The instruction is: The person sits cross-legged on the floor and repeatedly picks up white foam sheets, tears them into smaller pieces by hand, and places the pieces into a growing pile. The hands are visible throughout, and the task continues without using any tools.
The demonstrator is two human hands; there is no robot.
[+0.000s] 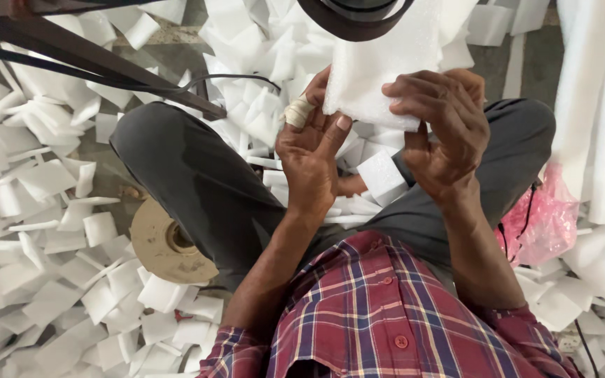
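Observation:
Both my hands grip the lower edge of a white foam sheet [386, 63] held up in front of my chest. My left hand [311, 157] pinches its bottom left corner; a finger there is wrapped in pale tape. My right hand [442, 133] curls over the sheet's bottom right edge. A small white foam block [381, 175] lies just below, between my hands, above my crossed legs in dark grey trousers [197, 182]. My shirt is red and blue plaid.
Several cut white foam pieces [50, 210] cover the floor on the left, right and ahead. A round tan spool [166, 241] lies by my left knee. Dark metal bars [92, 56] cross the upper left. A pink plastic bag [544, 217] sits at right, beside stacked foam sheets [600, 105].

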